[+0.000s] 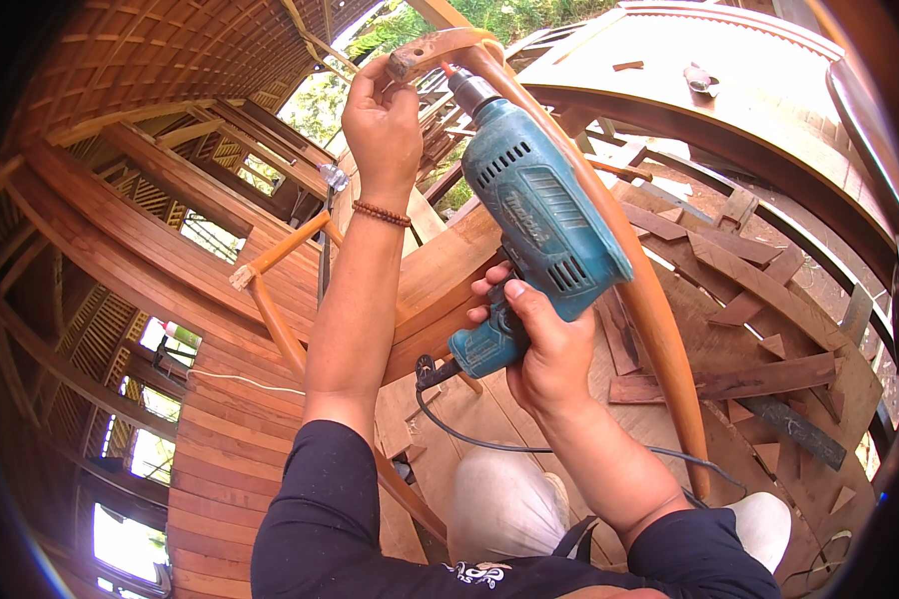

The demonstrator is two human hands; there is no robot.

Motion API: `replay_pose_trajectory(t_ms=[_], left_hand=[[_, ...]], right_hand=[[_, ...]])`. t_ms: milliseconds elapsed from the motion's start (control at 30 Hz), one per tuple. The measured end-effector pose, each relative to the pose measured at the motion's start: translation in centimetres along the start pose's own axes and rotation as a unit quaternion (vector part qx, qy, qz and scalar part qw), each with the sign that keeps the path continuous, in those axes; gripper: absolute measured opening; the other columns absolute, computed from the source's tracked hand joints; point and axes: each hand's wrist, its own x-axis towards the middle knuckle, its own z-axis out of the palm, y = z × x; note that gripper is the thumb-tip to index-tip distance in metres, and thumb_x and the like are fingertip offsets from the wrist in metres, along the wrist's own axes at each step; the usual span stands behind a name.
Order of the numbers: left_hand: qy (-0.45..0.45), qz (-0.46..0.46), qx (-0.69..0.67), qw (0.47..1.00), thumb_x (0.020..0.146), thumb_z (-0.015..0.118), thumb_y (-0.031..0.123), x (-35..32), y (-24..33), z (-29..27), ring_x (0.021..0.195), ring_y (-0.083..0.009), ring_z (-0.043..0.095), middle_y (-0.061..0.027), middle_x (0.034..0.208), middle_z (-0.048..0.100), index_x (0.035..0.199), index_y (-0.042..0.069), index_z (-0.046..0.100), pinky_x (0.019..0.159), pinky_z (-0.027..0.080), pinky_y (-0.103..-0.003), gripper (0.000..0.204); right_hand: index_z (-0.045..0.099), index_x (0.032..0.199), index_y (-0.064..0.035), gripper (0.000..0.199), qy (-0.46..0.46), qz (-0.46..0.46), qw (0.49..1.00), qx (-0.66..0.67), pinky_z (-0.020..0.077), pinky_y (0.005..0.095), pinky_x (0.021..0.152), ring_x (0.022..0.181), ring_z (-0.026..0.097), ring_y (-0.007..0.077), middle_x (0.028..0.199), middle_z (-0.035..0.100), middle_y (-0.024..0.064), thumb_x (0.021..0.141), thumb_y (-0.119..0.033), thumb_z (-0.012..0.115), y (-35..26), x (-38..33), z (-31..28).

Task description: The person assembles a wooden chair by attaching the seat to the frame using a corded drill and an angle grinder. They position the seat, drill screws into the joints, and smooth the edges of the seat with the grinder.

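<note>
Right hand (549,349) wrapped round the pistol grip of a teal electric drill (534,215), fingers closed tight on the handle, forefinger up near the trigger. Drill pointed up and away; its chuck and short bit (449,72) sit against the top of a curved wooden rail (649,290), an orange-brown bent strip arcing from overhead down past the right knee. A black cord (489,439) trails from the drill's base across the lap.

Left hand (382,125) raised, fingers pinched on the rail's upper end just beside the bit, steadying it. Beaded bracelet (382,213) at that wrist.

Handling, by judgement: the drill looks solid and nose-heavy, best held as now, by the grip, with the wrist in line behind the bit. The rail looks thin, stiff yet springy along its bend; its smooth face may let the bit skate. Hold close to the drilling point, fingers clear of the tip.

Below: plank floor (489,419) strewn with wood offcuts (739,379). Left, a curved slatted timber wall (210,439).

No containers in view. On the broad curved timber surface (769,120) at upper right lie small objects (699,78), possibly tool or scrap — too small to tell.
</note>
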Motion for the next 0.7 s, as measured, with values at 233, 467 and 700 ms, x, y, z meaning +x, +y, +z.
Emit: replay_pose_trajectory(t_ms=[233,467,700], left_hand=[[-0.001,-0.002,0.006,1.000,0.086,0.056,-0.006,-0.07,-0.21,-0.21,0.084,-0.0074,0.058,-0.0044,0.099,0.064,0.115,-0.004,0.058,0.072,0.047,-0.021,0.029],[0.002,-0.008,0.016,1.000,0.085,0.055,-0.007,-0.10,-0.01,-0.15,0.084,-0.0080,0.059,-0.0047,0.099,0.064,0.115,-0.004,0.058,0.073,0.047,-0.022,0.030],[0.001,-0.007,0.014,1.000,0.084,0.053,-0.008,0.11,-0.37,-0.17,0.088,-0.0096,0.061,-0.0060,0.101,0.065,0.115,-0.005,0.057,0.077,0.048,-0.023,0.031]], right_hand=[[0.054,0.119,0.0042,0.031,-0.005,0.005,1.000,0.008,0.0592,0.0371,0.071,0.091,0.066,0.0243,0.102,0.063,0.0136,0.091,-0.006,0.062,0.10,-0.02,-0.29],[0.054,0.119,0.0043,0.031,0.008,0.008,1.000,0.005,0.0594,0.0368,0.071,0.091,0.066,0.0239,0.102,0.063,0.0135,0.091,-0.006,0.061,-0.20,-0.01,0.14],[0.054,0.117,0.0039,0.029,-0.005,0.013,1.000,0.010,0.0595,0.0365,0.071,0.090,0.066,0.0227,0.102,0.063,0.0129,0.091,-0.006,0.061,-0.15,0.14,-0.27]])
